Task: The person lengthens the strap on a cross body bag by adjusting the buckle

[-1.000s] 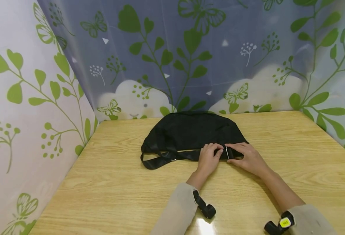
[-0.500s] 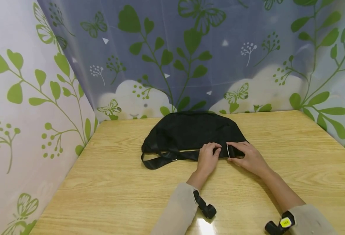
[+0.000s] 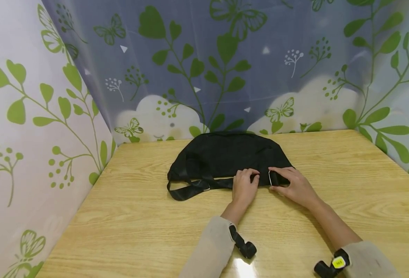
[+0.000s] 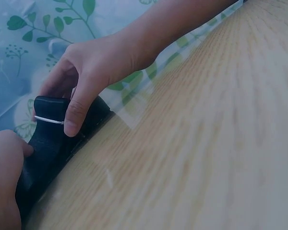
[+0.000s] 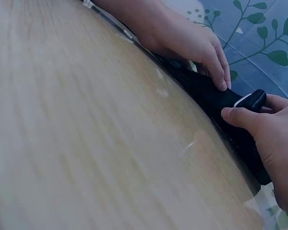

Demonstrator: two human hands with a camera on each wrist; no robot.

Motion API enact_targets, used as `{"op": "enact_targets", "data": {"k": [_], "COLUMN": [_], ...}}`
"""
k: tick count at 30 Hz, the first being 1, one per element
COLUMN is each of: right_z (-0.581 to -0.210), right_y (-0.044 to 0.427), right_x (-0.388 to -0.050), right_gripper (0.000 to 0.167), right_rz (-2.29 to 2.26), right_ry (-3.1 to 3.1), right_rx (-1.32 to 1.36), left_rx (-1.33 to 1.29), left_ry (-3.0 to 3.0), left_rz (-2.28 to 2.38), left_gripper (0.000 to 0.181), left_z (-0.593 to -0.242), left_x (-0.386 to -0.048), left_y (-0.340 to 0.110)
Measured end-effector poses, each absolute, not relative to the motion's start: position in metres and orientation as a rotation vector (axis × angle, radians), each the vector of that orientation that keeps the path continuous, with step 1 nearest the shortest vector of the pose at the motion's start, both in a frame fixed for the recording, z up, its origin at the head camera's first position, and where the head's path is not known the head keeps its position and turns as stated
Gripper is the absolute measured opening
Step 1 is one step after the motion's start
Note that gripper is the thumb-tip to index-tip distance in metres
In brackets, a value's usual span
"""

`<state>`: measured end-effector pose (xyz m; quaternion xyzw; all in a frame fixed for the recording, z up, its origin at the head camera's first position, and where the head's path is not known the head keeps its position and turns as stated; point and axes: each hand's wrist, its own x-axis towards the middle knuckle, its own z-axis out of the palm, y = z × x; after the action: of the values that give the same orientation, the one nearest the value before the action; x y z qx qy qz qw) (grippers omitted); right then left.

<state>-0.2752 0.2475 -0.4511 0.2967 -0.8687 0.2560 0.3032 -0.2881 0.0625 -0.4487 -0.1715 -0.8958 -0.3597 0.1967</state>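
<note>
A black sling bag (image 3: pixel 232 154) lies on the wooden table, its flat black strap (image 3: pixel 223 183) along the near side. At the bag's right end my right hand (image 3: pixel 296 187) pinches a silver metal strap adjuster (image 3: pixel 270 178) between thumb and fingers. The strap loops up through that adjuster (image 4: pixel 49 120), as the left wrist view shows. A short way to the left, my left hand (image 3: pixel 244 187) grips the strap with fingertips and thumb. In the right wrist view, a stretch of strap (image 5: pixel 213 96) runs between both hands. The left palm hides part of the strap.
The wooden table (image 3: pixel 138 227) reaches to a printed cloth backdrop (image 3: pixel 190 69) behind the bag. Toward the left the strap forms a loose loop (image 3: pixel 181 193), and a second small metal piece (image 3: pixel 206 189) sits on it.
My left hand has moved slightly left along the strap, widening the gap between the hands. The right hand shifted a little right at first, then stayed at the adjuster. The bag has not moved.
</note>
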Motion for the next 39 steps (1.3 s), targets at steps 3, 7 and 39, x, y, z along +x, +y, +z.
{"op": "enact_targets", "data": {"k": [3,7,39], "right_z": [-0.4509,-0.4505,-0.4499], "right_y": [0.2477,0.2479,0.2474], "right_x": [-0.2754,-0.2755,-0.2737], "right_gripper": [0.065,0.065,0.063], "right_rz": [0.672,0.666,0.687], "right_ry": [-2.294,-2.289,-2.309], "right_rx": [0.793,0.801,0.792], "left_rx": [-0.546,-0.604,-0.645], "left_ry": [-2.501,-2.496,-2.473], "left_rz": [-1.055,-1.076,-1.195], "left_gripper": [0.011,0.014,0.015], "left_z": [-0.4488,-0.4488,-0.449], "left_x": [-0.2889,-0.289,-0.2884], "left_y": [0.0631,0.0634,0.064]}}
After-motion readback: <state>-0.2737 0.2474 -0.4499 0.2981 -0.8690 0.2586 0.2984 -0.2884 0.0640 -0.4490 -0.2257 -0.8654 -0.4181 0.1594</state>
